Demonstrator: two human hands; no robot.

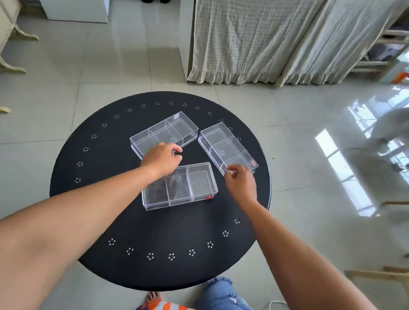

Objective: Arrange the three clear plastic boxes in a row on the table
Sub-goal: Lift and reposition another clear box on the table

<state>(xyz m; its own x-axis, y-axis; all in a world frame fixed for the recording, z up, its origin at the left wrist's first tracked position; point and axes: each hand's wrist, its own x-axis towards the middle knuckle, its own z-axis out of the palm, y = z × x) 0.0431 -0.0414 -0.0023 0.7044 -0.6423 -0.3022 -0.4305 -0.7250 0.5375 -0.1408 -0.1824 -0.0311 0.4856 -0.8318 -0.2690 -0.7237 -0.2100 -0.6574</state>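
you see a round black table (108,220) with three clear boxes on it. your left hand (161,159) rests on the near edge of the far left box (165,133). your right hand (240,181) touches the near corner of the far right box (225,147). the near box (185,189) lies between your hands.

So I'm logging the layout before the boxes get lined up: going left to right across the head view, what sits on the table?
Left box with the left hand on it → near box → right hand → right box, all on the black round table.
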